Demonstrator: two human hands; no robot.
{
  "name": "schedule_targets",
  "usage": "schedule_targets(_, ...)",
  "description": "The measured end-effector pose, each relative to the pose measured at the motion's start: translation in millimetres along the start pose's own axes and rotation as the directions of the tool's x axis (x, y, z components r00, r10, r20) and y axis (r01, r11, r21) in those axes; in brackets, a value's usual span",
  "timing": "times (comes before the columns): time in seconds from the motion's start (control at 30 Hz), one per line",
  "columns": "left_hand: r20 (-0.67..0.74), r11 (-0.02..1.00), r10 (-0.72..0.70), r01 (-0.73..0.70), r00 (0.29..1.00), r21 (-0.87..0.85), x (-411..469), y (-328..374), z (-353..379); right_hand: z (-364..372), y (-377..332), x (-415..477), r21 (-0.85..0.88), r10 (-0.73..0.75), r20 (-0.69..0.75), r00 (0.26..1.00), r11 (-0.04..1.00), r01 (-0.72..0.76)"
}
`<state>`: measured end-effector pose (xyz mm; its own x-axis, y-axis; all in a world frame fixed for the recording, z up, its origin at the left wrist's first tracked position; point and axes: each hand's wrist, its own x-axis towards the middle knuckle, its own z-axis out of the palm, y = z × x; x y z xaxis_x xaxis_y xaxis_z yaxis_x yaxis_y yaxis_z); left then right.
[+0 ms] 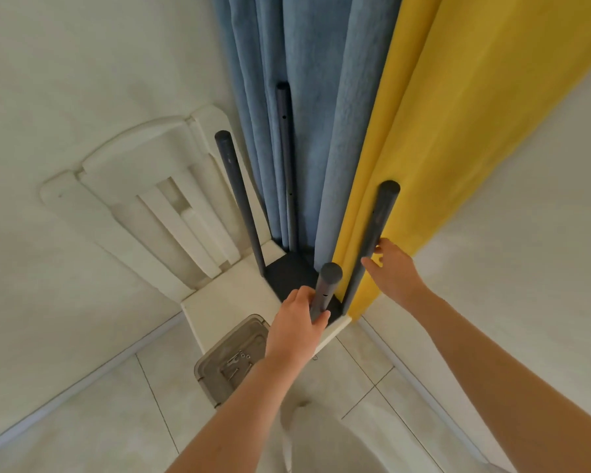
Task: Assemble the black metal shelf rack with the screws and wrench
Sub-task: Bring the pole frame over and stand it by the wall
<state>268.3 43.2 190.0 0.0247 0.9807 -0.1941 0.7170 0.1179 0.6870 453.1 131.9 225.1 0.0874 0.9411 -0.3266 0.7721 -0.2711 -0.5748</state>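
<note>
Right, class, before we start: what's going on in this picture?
A person is assembling a black shelf rack on a white chair. Their left hand grips the nearest upright pole; the right hand touches the right pole. Four poles stand upright. Screws lie in a clear container below.
</note>
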Motion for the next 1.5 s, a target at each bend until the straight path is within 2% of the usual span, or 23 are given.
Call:
schedule_targets(0.13,-0.024,0.984,-0.104,0.1,0.994,-0.149,9,10,10,3,5,20,0.031,-0.001,0.085,0.996,1.0,-0.002)
schedule_targets(0.27,-0.013,0.927,-0.255,0.24,0.967,-0.288,9,14,13,9,11,27,0.059,-0.082,0.072,0.994,0.995,0.078)
schedule_targets(0.4,-0.081,0.93,-0.247,0.214,0.966,-0.298,6,17,10,16,17,27,0.181,-0.127,0.061,0.99,0.977,0.114)
schedule_targets(0.67,-0.185,0.895,-0.348,0.266,0.919,-0.359,7,10,-33,24,0,25,0.306,-0.26,0.083,0.962,0.925,0.224)
schedule_targets(0.93,-0.223,0.893,-0.317,0.21,0.922,-0.399,9,15,-85,15,-44,9,0.406,-0.352,0.008,0.936,0.856,0.319)
schedule_targets(1.07,-0.315,0.879,-0.294,0.125,0.902,-0.46,1,29,-120,-1,-75,-5,0.516,-0.415,-0.01,0.91,0.777,0.361)
schedule_targets(1.27,-0.454,0.881,-0.212,-0.032,0.865,-0.473,-29,58,-178,-30,-127,-36,0.627,-0.554,-0.055,0.831,0.629,0.461)
schedule_targets(1.5,-0.561,0.855,-0.171,-0.161,0.81,-0.493,-84,70,-223,-44,-178,-79,0.683,-0.7,-0.018,0.714,0.513,0.52)
